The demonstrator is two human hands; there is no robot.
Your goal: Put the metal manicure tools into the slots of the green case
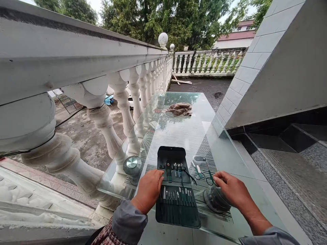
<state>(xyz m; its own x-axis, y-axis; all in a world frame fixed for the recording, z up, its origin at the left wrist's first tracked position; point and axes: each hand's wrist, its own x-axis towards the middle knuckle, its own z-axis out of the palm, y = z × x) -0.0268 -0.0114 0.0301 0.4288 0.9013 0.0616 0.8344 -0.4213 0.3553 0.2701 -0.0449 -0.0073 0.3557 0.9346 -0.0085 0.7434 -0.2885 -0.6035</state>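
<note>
A black manicure set case [178, 219] lies unfolded on the glass table [176, 131]. Nail clippers [169, 173] sit in its upper half, and a row of slim metal tools [177, 195] fills the lower half. My left hand [150, 186] is closed at the case's left edge, its fingertips mostly hidden. To the right of the case, my right hand [231, 188] pinches at the dark ring handle of a pair of scissors [209, 179] near the tabletop. Beside these lies a smaller pair of scissors [198, 173]. A black strap [189, 175] trails off the case.
A crumpled brown cloth [180, 109] rests toward the table's far end. Round metal-capped table supports [133, 164] show at the near corners. A white balustrade [120, 98] runs along the left, and stone steps [288, 160] rise on the right.
</note>
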